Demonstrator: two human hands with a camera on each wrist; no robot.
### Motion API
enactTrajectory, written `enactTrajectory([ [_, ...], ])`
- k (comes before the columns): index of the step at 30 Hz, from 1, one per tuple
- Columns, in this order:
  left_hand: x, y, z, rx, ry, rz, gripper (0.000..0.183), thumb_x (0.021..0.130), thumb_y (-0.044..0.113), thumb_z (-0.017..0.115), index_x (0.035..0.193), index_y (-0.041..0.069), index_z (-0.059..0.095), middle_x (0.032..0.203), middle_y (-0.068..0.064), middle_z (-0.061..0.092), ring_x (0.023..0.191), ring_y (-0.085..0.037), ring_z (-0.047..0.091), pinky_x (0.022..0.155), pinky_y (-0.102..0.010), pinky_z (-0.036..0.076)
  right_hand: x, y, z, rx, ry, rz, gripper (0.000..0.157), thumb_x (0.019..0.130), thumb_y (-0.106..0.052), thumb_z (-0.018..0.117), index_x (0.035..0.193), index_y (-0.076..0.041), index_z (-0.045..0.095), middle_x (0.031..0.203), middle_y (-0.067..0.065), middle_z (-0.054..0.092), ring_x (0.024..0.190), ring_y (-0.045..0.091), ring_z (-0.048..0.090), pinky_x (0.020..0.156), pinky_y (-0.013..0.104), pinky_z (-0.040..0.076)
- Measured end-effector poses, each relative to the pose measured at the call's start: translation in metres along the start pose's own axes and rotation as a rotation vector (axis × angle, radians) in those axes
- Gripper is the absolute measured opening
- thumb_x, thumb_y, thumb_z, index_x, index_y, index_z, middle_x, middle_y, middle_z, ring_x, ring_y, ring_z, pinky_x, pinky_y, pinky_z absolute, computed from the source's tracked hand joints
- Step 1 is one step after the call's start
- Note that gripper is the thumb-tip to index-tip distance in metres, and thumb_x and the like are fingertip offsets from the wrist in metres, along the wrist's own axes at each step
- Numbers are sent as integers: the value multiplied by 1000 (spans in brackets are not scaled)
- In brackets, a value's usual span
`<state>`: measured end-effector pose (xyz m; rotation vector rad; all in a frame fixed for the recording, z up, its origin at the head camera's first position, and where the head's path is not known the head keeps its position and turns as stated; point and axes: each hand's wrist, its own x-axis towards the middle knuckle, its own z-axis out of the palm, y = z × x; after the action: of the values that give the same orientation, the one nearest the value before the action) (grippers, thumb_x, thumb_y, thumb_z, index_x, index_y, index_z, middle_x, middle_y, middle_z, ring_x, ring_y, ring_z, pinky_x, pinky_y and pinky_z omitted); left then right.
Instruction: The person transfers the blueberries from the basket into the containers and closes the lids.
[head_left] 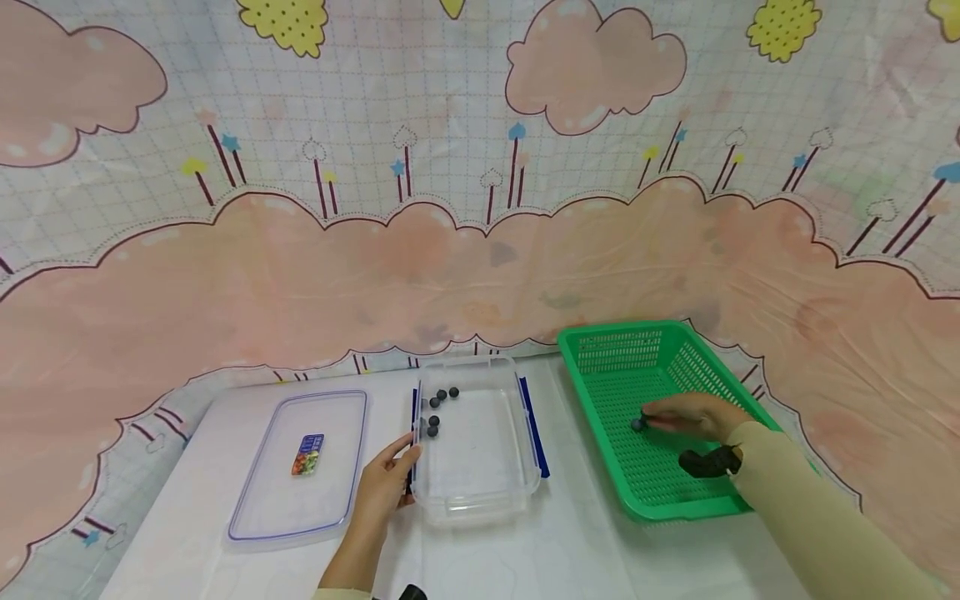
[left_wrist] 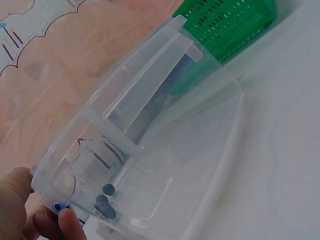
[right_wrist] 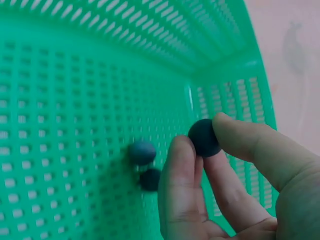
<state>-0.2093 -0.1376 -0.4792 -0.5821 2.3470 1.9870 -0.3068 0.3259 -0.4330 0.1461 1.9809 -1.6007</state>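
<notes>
My right hand (head_left: 693, 415) is inside the green plastic basket (head_left: 628, 475). It pinches a dark blueberry (right_wrist: 204, 137) between thumb and fingertips, above the basket floor. Two more blueberries, one bluish (right_wrist: 142, 152) and one darker (right_wrist: 150, 180), lie on the basket floor beside the fingers. My left hand (head_left: 386, 477) grips the left side of a clear plastic container (head_left: 480, 500), with thumb and fingers at its wall. Inside that container, several blueberries (head_left: 433, 422) sit along the left and back left. In the left wrist view, a few blueberries (left_wrist: 108, 189) show through the container wall.
A clear lid (head_left: 262, 500) with a bluish rim and a small colourful label (head_left: 307, 455) lies left of the container. Blue clip flaps (head_left: 535, 429) flank the container. A printed cloth backdrop (head_left: 480, 283) rises behind the white table (head_left: 187, 492).
</notes>
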Motion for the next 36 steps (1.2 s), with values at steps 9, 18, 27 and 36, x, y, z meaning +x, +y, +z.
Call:
enactTrajectory([
  [9, 0, 0, 0, -3, 2, 0, 48, 95, 33, 65, 138, 12, 58, 89, -3, 55, 64, -12, 43, 50, -23, 50, 4, -4, 23, -22, -48, -112, 47, 97, -6, 59, 136, 18, 44, 120, 7, 62, 108, 12, 62, 106, 39, 46],
  [18, -1, 1, 1, 5, 5, 0, 48, 95, 33, 65, 137, 13, 58, 92, -4, 54, 66, -13, 43, 51, -23, 51, 0, -11, 41, 19, -47, -124, 50, 97, -11, 60, 137, 15, 44, 112, 3, 66, 102, 11, 65, 107, 40, 46],
  [27, -2, 2, 2, 3, 6, 7, 47, 95, 32, 65, 137, 12, 58, 94, -4, 55, 67, -12, 44, 50, -21, 50, 0, -12, 52, 91, -49, -158, 58, 99, -10, 57, 142, 19, 32, 111, 1, 65, 96, 6, 66, 106, 37, 46],
  [36, -2, 2, 1, 7, 13, 4, 47, 95, 32, 65, 137, 13, 58, 93, -4, 52, 69, -12, 44, 50, -21, 50, 0, -16, 63, 139, -1, -196, 54, 99, -11, 59, 140, 16, 38, 133, 22, 53, 97, 5, 63, 103, 32, 49],
])
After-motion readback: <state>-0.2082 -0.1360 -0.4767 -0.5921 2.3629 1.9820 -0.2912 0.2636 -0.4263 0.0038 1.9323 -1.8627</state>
